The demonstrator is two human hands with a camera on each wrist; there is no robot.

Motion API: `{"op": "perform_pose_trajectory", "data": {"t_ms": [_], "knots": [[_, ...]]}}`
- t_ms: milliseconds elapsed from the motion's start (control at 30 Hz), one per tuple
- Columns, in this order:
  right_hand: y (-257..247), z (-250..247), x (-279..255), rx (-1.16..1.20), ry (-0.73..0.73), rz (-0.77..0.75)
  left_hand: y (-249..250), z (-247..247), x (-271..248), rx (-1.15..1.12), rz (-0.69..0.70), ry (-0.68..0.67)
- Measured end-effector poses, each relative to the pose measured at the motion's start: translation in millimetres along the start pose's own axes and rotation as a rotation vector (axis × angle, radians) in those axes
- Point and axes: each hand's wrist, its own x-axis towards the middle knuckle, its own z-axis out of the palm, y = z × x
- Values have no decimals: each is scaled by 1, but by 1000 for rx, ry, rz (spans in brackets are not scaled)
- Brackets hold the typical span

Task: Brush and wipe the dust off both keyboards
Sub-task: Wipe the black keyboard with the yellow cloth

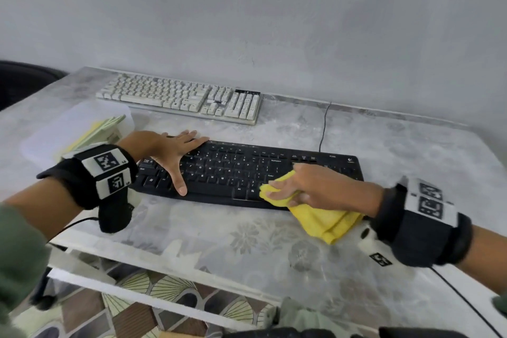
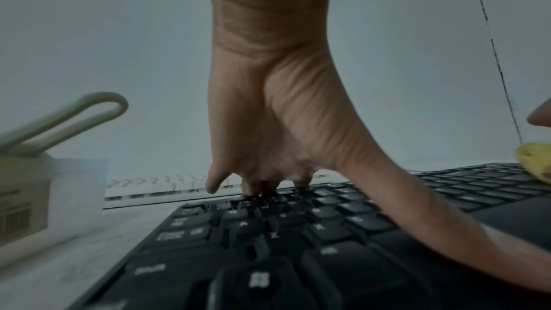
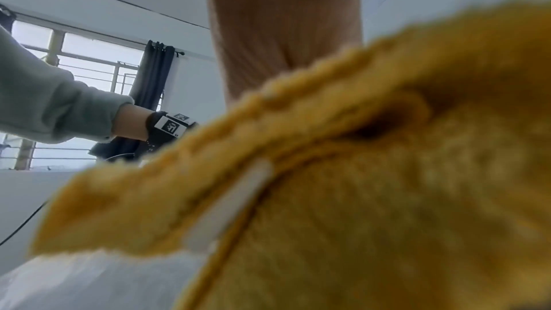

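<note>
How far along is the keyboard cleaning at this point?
In hand: the right hand wipes the black keyboard with the yellow cloth, the left hand pressing it steady. Left: the white keyboard lies untouched behind. Whether brushing is done cannot be told.

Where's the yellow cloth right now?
In the head view, the yellow cloth is gripped by the right hand on the black keyboard's right front part.
</note>
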Motion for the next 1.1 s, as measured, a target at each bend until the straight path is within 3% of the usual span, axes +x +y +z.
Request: {"op": "perform_pose_trajectory", "data": {"t_ms": [133,233,367,400,500,633,833,967,1100], "knots": [[28,-5,-27,177,-69,7,-1,1,1,-30,11,4],[47,-35,-21,309,-120,-37,-1,2,0,-49,8,7],[62,-56,32,330,201,0,2,2,-2,-58,-18,9],[60,-53,47,336,225,-5,3,2,-3,-63,-15,4],[57,-35,65,309,129,-34,1,2,-2,-70,-5,3],[90,-29,28,317,72,22,0,1,0,-51,-4,9],[124,-48,-14,245,-131,164,1,1,0,-67,5,-4],[109,-55,11,317,143,98,3,0,-2,-68,-5,-13],[90,-27,31,346,155,-14,2,1,0,-58,-7,-11]]}}
